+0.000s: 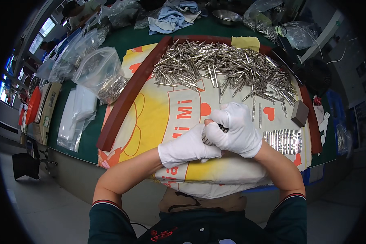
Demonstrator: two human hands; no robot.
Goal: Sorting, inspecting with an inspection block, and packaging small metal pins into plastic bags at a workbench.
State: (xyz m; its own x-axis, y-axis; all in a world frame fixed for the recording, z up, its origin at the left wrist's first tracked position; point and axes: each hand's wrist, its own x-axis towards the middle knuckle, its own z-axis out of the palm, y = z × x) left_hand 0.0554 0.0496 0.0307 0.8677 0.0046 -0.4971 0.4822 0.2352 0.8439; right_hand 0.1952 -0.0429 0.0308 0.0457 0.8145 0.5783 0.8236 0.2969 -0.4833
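Both my hands wear white gloves and meet over the near middle of the cloth (150, 140). My left hand (187, 147) is closed around a bundle of slim metal rods (207, 137), which look like screwdriver bits. Against the bundle's upper end presses my right hand (239, 131), fingers curled; dark rod ends peep out between its thumb and fingers. A large loose pile of the same rods (227, 65) spreads beyond my hands. To the right, a neat row of rods (283, 141) lies side by side. A few single rods (260, 112) lie between pile and row.
A dark red wooden frame (128, 101) borders the cloth. A dark block (299, 114) stands inside its right side. Clear bags (103, 77) of metal parts and flat plastic bags (75, 118) lie left. Behind are blue rags (171, 20) and a metal bowl (227, 17).
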